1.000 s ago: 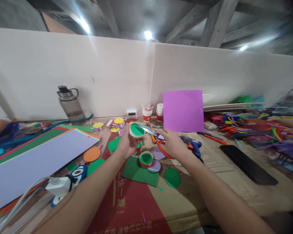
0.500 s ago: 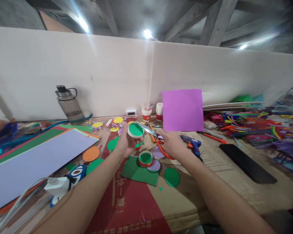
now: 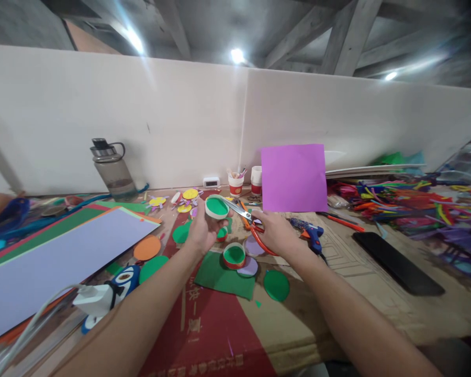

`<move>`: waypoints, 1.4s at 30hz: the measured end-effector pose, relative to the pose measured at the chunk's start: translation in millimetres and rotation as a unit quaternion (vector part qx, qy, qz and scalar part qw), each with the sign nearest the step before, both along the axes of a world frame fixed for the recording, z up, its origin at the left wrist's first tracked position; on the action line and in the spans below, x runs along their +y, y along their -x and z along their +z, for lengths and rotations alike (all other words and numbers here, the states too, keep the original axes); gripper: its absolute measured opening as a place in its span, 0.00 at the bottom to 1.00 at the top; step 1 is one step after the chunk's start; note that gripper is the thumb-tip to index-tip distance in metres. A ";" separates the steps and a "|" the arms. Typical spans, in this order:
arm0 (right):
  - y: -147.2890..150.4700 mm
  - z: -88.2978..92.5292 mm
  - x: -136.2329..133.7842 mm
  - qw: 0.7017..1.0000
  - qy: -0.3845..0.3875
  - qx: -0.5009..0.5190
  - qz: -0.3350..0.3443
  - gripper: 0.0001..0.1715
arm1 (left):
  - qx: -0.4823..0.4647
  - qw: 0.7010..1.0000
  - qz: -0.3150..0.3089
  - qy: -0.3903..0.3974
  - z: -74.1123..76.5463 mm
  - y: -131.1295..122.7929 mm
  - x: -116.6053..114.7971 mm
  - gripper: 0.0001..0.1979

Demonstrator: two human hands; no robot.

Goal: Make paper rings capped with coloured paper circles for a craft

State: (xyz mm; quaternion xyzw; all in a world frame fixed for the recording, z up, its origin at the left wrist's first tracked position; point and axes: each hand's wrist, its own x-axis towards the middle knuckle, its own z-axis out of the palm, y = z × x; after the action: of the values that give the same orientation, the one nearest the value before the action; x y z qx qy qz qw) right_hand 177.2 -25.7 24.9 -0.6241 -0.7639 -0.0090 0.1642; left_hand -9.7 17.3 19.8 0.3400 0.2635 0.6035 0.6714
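Observation:
Raised over the table, my left hand (image 3: 202, 230) is closed on a cut-down paper cup (image 3: 217, 207) with a white rim and a green disc inside. My right hand (image 3: 277, 230) grips orange-handled scissors (image 3: 246, 213), whose blades reach left to the cup's right rim. Whether the blades are parted there is hard to see. Below the hands, a second cut-down cup (image 3: 234, 255), red outside and green inside, rests on dark green felt (image 3: 223, 275). Lilac discs (image 3: 248, 267) lie beside it, and a green disc (image 3: 277, 286) lies to the right.
A blue glue gun (image 3: 314, 233) and a black phone-like slab (image 3: 396, 263) lie on the right. Coloured pipe cleaners (image 3: 412, 204) pile behind. Left are stacked sheets (image 3: 70, 256), a plugged-in power strip (image 3: 123, 280) and a water bottle (image 3: 113, 170). A purple sheet (image 3: 294, 178) leans at the back.
The cup in my left hand has turned slightly. The scissors have shifted a little along its right rim; my right hand is almost in the same place.

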 end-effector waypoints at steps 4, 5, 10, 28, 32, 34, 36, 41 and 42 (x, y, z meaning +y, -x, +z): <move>-0.7 -2.6 1.1 1.000 -0.003 0.024 0.014 0.23 | 0.014 0.999 -0.033 0.006 -3.2 -2.8 -2.6 0.25; -0.9 -3.6 1.7 0.999 -0.006 0.027 0.019 0.24 | 0.017 0.999 -0.044 0.009 -3.3 -3.6 -3.7 0.25; -1.0 -5.6 3.2 1.000 -0.015 -0.001 0.013 0.24 | 0.024 0.998 -0.058 0.015 0.4 -3.9 -6.2 0.26; 0.8 -3.3 1.6 0.999 -0.006 -0.027 0.019 0.18 | 0.048 0.997 -0.049 0.048 4.1 5.6 1.6 0.32; 2.1 -3.2 0.6 1.000 -0.008 -0.020 0.016 0.16 | 0.018 0.999 0.002 0.041 3.6 1.0 0.1 0.27; 1.9 -3.8 0.7 1.000 -0.011 -0.010 0.020 0.16 | 0.018 0.999 0.024 0.035 3.1 -0.7 -0.6 0.25; 1.4 -4.3 0.5 1.000 -0.017 0.001 0.025 0.16 | 0.021 0.999 0.032 0.025 2.7 -0.9 -1.1 0.25; 0.5 -5.6 0.1 0.999 -0.036 0.015 0.025 0.20 | 0.044 0.998 -0.021 0.027 1.9 0.5 -3.3 0.27; 0.4 -6.0 0.4 0.999 -0.037 0.019 0.027 0.20 | 0.052 0.998 -0.035 0.029 1.9 0.5 -3.9 0.27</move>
State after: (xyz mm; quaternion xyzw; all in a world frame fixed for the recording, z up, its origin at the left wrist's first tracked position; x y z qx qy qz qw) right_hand 176.8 -25.3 18.9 -0.5964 -0.7766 -0.0211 0.2017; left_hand -10.2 13.4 21.7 0.3604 0.3037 0.5529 0.6871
